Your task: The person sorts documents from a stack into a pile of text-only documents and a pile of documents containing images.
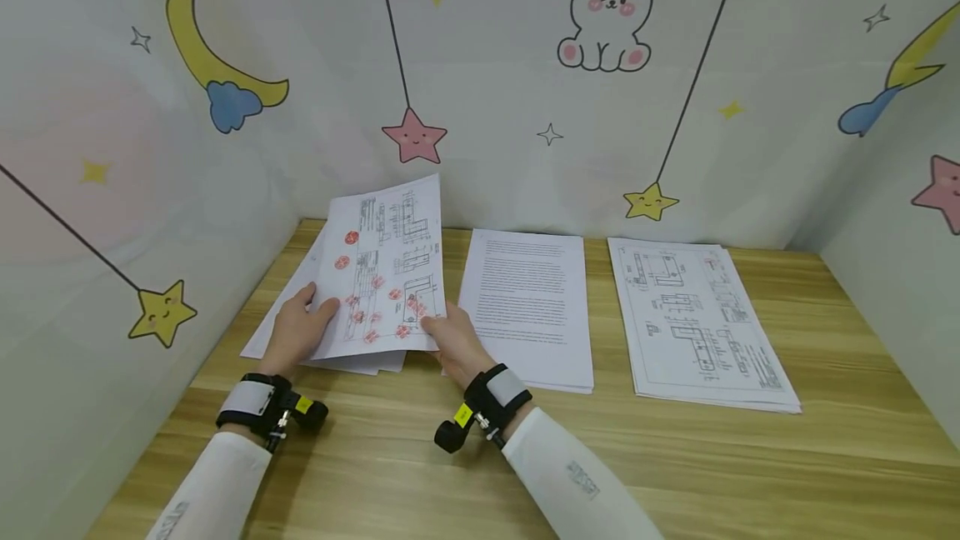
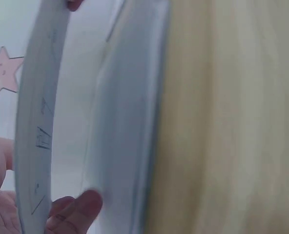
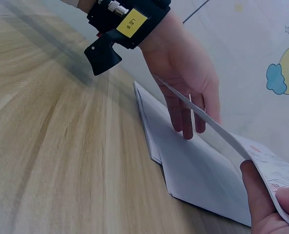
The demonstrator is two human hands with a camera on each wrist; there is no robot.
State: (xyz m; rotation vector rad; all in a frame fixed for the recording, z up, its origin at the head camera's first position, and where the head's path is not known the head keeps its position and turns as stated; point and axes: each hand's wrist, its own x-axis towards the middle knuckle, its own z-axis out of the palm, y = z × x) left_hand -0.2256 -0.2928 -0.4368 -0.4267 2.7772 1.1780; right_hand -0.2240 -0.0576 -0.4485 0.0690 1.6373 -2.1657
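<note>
Both hands hold a technical drawing sheet (image 1: 382, 273) with red round stamp marks, tilted up above a paper pile (image 1: 281, 323) at the left of the table. My left hand (image 1: 296, 332) has its left edge, thumb on the printed face; in the right wrist view the fingers of that left hand (image 3: 183, 73) reach beneath it. At the lower right corner my right hand (image 1: 457, 340) pinches it, thumb on top and fingers underneath, as the right wrist view shows with the sheet's edge (image 3: 222, 131) bent. The left wrist view shows its printed side (image 2: 34, 122) steeply angled.
A stack of printed text pages (image 1: 528, 307) lies just right of the hands. Farther right is another stack of technical drawings (image 1: 697, 323). The wooden table (image 1: 675, 473) meets a patterned back wall (image 1: 510, 65) and side walls.
</note>
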